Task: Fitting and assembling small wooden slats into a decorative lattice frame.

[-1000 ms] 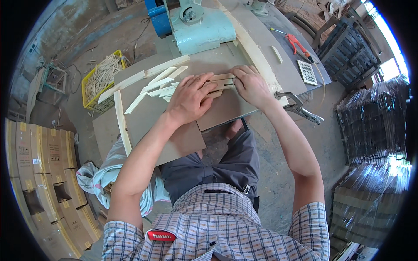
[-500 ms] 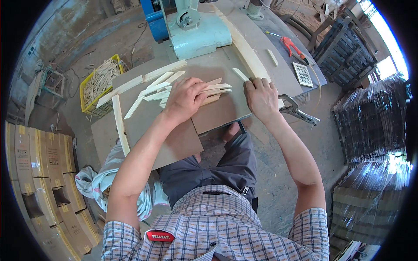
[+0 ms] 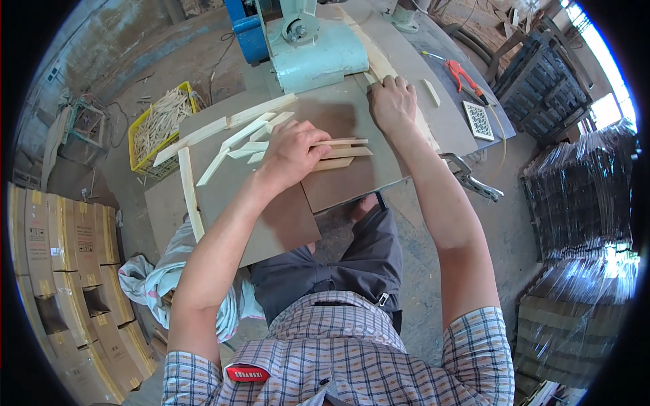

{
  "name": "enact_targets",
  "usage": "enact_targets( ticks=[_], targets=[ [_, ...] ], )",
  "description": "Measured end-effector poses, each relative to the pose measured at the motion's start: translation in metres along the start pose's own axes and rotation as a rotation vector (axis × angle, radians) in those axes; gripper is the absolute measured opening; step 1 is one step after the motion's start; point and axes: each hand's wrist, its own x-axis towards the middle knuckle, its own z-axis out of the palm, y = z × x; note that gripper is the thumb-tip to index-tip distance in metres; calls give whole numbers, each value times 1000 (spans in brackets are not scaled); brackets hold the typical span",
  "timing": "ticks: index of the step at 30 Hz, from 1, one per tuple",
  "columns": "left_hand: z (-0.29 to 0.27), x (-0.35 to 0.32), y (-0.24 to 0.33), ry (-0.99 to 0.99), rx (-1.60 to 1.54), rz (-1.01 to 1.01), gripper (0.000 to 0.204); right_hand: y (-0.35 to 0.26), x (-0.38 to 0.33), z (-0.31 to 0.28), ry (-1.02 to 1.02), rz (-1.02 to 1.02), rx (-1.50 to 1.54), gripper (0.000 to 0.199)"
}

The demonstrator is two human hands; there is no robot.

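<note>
On the brown board table (image 3: 271, 223), my left hand (image 3: 292, 152) is closed around several short wooden strips (image 3: 349, 153) with slanted ends. They stick out to the right from under its fingers, and part of their length is hidden by the hand. My right hand (image 3: 395, 105) is farther forward, beside a long wooden rail (image 3: 369, 49). Its fingers are pressed on a narrow wooden strip (image 3: 370, 78), whose pale tip shows just ahead of the fingertips. That tip lies close to the pale green machine housing (image 3: 321, 61).
More cut strips (image 3: 233, 139) lie left of my left hand, bordered by wooden battens (image 3: 189, 193). A yellow crate (image 3: 162, 132) of strips stands at left. Right are a locking clamp (image 3: 470, 177), a red air gun (image 3: 462, 76) and a patterned tile (image 3: 478, 120). Cartons (image 3: 74, 271) are stacked lower left.
My right hand has moved forward along the rail with its strip, toward the machine. My left hand stays on its strips, which have shifted slightly under it.
</note>
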Motion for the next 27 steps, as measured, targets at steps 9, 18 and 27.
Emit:
enact_targets(
  ticks=[9,18,27],
  targets=[
    [10,-3,-2,75,20,38,19,10,-13,-3,49,18,36,19],
    [-2,7,-2,95,-43,1,25,2,-7,-27,141,109,312,22],
    [9,35,6,73,-259,97,24,5,-78,-75,-556,251,1223,36]
  ],
)
